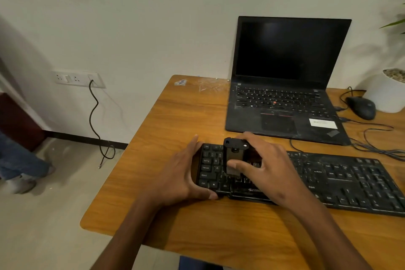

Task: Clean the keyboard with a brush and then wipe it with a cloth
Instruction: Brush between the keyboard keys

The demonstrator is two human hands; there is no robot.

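Hands at the keyboard's (341,178) left end. Leftmost, our left hand (186,173) cups that end, thumb hooked round the front edge, fingers straight along the side. Next, our right hand (265,164) pinches the brush (234,158), a small black tool, over the left-hand keys. Keyboard's long axis runs rightward across the desk (175,120), so uncleaned keys probably lie right of the brush. No cloth visible.

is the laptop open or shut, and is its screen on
Open: the laptop has its lid raised upright, keys showing. The screen is dark, so it looks off or asleep.
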